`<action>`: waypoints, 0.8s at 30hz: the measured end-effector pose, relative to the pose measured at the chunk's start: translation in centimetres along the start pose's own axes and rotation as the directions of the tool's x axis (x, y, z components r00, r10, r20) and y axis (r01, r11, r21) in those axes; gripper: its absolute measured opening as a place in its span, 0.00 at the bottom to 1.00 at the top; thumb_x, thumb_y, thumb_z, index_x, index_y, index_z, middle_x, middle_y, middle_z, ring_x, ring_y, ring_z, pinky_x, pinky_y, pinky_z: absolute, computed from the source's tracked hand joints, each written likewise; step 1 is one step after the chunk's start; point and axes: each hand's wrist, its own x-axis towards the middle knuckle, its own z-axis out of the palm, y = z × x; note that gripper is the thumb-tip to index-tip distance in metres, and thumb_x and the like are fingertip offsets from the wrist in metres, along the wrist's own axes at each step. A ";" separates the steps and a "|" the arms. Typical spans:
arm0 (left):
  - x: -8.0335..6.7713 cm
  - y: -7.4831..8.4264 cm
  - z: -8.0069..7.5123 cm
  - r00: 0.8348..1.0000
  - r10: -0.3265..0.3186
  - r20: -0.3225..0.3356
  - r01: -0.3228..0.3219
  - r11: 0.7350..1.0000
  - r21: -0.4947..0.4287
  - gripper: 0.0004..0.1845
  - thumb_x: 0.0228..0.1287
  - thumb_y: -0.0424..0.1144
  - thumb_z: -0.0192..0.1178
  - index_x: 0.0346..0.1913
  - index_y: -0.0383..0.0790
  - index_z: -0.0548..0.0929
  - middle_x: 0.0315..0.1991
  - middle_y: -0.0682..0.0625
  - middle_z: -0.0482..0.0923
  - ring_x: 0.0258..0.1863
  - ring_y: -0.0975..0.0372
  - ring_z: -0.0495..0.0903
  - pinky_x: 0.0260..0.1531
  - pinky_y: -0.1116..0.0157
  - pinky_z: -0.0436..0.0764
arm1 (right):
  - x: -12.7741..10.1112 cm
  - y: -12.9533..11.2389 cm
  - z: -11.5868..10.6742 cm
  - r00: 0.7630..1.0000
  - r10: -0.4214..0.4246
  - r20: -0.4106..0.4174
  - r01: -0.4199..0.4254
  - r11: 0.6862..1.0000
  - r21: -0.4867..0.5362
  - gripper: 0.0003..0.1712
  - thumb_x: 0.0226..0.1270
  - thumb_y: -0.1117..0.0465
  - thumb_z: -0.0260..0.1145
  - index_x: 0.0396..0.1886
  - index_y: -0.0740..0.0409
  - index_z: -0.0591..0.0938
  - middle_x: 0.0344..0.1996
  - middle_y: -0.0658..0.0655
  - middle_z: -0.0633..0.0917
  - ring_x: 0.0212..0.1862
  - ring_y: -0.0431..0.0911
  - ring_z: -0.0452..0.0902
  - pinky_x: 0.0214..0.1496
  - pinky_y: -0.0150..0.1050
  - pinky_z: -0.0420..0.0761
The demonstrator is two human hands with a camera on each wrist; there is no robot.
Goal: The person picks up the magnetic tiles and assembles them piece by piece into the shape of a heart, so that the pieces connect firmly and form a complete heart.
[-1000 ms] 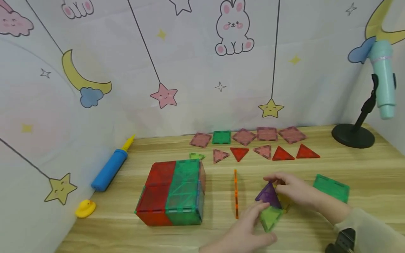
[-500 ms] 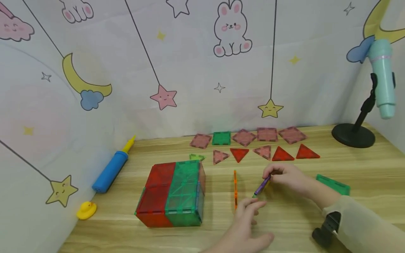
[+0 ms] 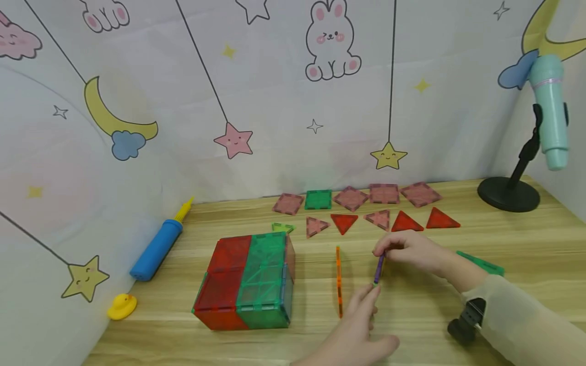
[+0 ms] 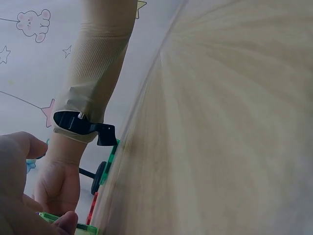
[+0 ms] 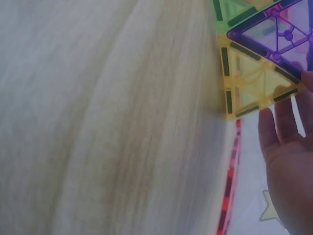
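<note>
My right hand (image 3: 416,251) pinches a joined row of see-through triangular magnetic tiles near its top. In the head view the row shows nearly edge-on, as a thin purple tile (image 3: 379,268) line. The right wrist view has it broadside: a yellow tile (image 5: 254,81) below the purple one, and a green tile (image 5: 234,10) on the other side. Extended fingers of my left hand (image 3: 350,325) touch the green end, with the thumb spread away from it. Just left of the row, an orange tile (image 3: 339,282) appears edge-on.
A red and green tile box (image 3: 247,279) stands at left. Flat squares (image 3: 384,193) and triangles (image 3: 344,222) lie in rows at the back. A green tile (image 3: 480,263) is beside my right forearm. A microphone stand (image 3: 508,194), blue pump (image 3: 157,249) and yellow duck (image 3: 122,306) flank them.
The joined tiles have turned from showing their purple and green faces to nearly edge-on. My right hand has shifted slightly left and back; my left fingers have stayed by the green end.
</note>
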 end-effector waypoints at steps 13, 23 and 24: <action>-0.3 -0.1 0.1 0.993 0.113 0.037 -0.115 0.991 0.062 0.42 0.60 0.46 0.61 0.73 0.47 0.52 0.70 0.50 0.46 0.46 0.69 0.69 0.40 0.71 0.73 | -0.3 -0.7 1.1 0.998 0.050 -0.034 -0.049 0.999 0.020 0.21 0.65 0.58 0.64 0.55 0.64 0.76 0.54 0.59 0.77 0.58 0.55 0.70 0.56 0.35 0.71; -0.3 -0.1 0.2 0.990 0.132 0.047 -0.137 0.981 0.136 0.41 0.60 0.48 0.60 0.73 0.50 0.54 0.70 0.52 0.46 0.49 0.68 0.69 0.42 0.68 0.74 | -0.3 -0.5 1.4 0.999 -0.026 -0.026 0.026 0.999 0.029 0.20 0.66 0.60 0.62 0.55 0.65 0.76 0.53 0.60 0.77 0.57 0.58 0.71 0.56 0.36 0.72; -0.3 -0.1 0.1 0.990 0.132 0.052 -0.137 0.982 0.131 0.40 0.60 0.48 0.60 0.73 0.50 0.54 0.70 0.52 0.47 0.49 0.68 0.69 0.42 0.68 0.74 | -0.4 -0.5 1.4 0.999 -0.025 -0.027 0.026 0.999 0.025 0.20 0.66 0.60 0.62 0.55 0.66 0.76 0.54 0.60 0.77 0.57 0.57 0.71 0.56 0.35 0.72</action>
